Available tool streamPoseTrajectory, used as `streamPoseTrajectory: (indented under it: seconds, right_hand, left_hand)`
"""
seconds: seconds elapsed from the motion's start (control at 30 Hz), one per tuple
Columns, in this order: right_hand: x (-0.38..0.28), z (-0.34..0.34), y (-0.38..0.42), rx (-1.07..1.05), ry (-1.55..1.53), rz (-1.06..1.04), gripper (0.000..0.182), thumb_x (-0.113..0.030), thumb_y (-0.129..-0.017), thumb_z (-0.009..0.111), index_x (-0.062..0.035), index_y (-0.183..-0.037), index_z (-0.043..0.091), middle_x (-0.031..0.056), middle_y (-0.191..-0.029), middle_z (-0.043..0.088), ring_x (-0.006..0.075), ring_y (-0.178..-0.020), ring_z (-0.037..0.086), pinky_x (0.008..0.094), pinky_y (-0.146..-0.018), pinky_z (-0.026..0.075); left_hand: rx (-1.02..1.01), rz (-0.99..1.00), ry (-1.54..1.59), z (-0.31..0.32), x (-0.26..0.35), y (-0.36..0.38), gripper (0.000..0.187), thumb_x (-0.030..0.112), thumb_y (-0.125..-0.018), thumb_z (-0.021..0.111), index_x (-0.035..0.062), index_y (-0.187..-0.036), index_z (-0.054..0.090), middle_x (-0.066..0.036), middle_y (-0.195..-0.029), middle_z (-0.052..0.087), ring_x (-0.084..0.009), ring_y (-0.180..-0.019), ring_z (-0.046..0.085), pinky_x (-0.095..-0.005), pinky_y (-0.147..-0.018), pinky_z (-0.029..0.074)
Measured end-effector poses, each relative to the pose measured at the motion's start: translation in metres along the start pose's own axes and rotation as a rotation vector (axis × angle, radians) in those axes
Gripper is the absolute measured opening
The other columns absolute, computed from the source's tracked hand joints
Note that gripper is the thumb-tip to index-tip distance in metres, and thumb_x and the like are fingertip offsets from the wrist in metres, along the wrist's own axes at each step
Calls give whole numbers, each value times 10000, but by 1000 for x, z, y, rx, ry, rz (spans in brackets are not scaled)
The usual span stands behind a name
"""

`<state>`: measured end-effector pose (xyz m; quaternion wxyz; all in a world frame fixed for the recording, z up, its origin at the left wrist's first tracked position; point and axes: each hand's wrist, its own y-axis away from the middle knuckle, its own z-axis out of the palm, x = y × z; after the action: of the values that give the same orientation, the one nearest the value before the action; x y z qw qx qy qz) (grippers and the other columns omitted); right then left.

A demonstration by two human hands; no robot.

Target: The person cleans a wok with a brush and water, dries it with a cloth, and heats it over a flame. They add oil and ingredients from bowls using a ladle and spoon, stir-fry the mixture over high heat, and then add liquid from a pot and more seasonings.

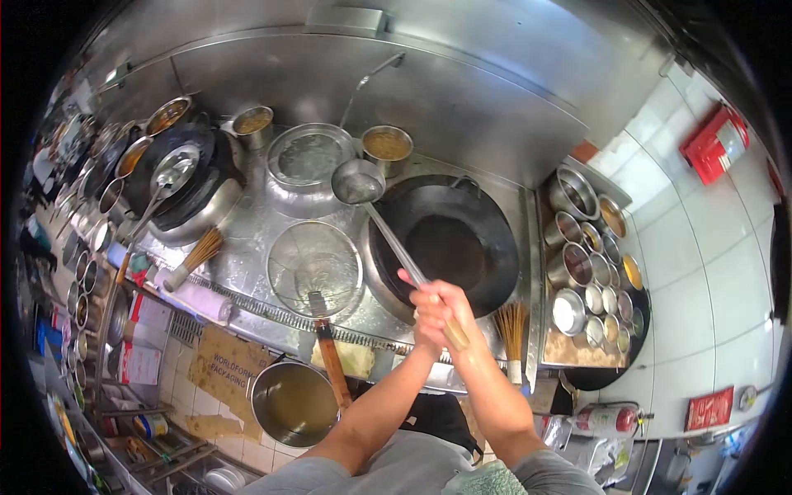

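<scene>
Both of my hands are closed round the handle of a long metal ladle. My left hand and my right hand touch each other near its wooden end. The ladle's bowl is up beside a metal pot of yellowish liquid, over the left rim of a large black wok. The wok's dark inside shows no food. Left of the wok, a round wire strainer with a wooden handle lies on the steel stove top.
A water-filled pot stands under a running tap. Bamboo brushes lie at both sides. Seasoning containers stand right, another wok left. A large pot is below the stove edge.
</scene>
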<state>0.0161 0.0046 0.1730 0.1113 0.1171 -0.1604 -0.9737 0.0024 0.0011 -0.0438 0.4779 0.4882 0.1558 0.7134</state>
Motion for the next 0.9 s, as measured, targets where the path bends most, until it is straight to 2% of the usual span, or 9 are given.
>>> streamPoseTrajectory:
  seconds: [0.1, 0.13, 0.17, 0.33, 0.53, 0.67, 0.77, 0.8, 0.9]
  right_hand:
    - [7, -5, 72, 96, 73, -82, 427, -71, -965, 540, -24, -1389, 523, -22, -643, 480, 67, -406, 416, 257, -369, 373]
    - [8, -10, 94, 138, 88, -98, 448, -64, -962, 542, -25, -1407, 511, -11, -649, 482, 78, -407, 423, 266, -370, 380]
    - [11, -16, 114, 178, 101, -112, 470, -58, -958, 543, -26, -1425, 498, -1, -655, 484, 89, -408, 430, 276, -371, 388]
    - [34, -39, 185, 514, 576, -216, 519, 0, -933, 539, -35, -1446, 472, 20, -657, 488, 128, -412, 462, 311, -402, 426]
    - [53, -77, 225, 713, 903, -377, 661, 30, -876, 625, -15, -1510, 443, 38, -613, 556, 129, -435, 513, 274, -405, 409]
    - [65, -91, 227, 932, 1141, -407, 716, -42, -903, 619, 15, -1568, 359, 35, -573, 574, 140, -449, 547, 311, -439, 448]
    - [68, -90, 220, 980, 1252, -436, 719, -66, -896, 628, 6, -1564, 373, 51, -589, 593, 147, -466, 573, 328, -470, 486]
    - [68, -91, 218, 1006, 1252, -425, 702, -79, -893, 628, -67, -1562, 416, 73, -619, 624, 147, -486, 602, 343, -491, 515]
    - [69, -93, 209, 1102, 1344, -412, 697, -96, -880, 624, -145, -1552, 447, 155, -723, 695, 268, -619, 703, 404, -618, 564]
  left_hand:
    - [101, -19, 121, 10, 27, 42, 448, 374, -881, 782, -11, -1087, 682, -124, -1003, 718, -259, -833, 712, -401, -691, 586]
    - [163, 48, 199, 16, 33, 53, 369, 252, -862, 781, -70, -1009, 675, -141, -923, 706, -240, -739, 698, -383, -628, 588]
    - [11, 75, 302, 12, 27, 44, 258, 153, -845, 742, -76, -946, 683, -143, -899, 704, -234, -755, 698, -395, -609, 576]
    - [229, 228, 94, -1, -5, -5, 99, 71, -869, 693, -4, -928, 670, -107, -843, 683, -231, -661, 687, -386, -528, 541]
    - [140, 351, 20, -20, 24, 71, 69, 7, -786, 655, 15, -802, 589, -72, -724, 608, -201, -585, 608, -389, -502, 483]
    - [94, 419, -115, -42, 38, 77, 140, -17, -810, 649, -13, -947, 621, -86, -797, 641, -208, -608, 653, -354, -504, 534]
    - [213, 438, -160, -49, 44, 73, 170, -15, -812, 648, -16, -979, 617, -92, -836, 647, -207, -625, 657, -355, -506, 534]
    - [244, 434, -173, -51, 46, 73, 232, -10, -800, 658, -22, -1025, 606, -104, -867, 649, -210, -643, 657, -359, -502, 524]
    - [249, 415, -280, -40, 68, 98, 300, -7, -778, 669, -30, -1065, 585, -113, -901, 648, -220, -698, 660, -361, -535, 528]
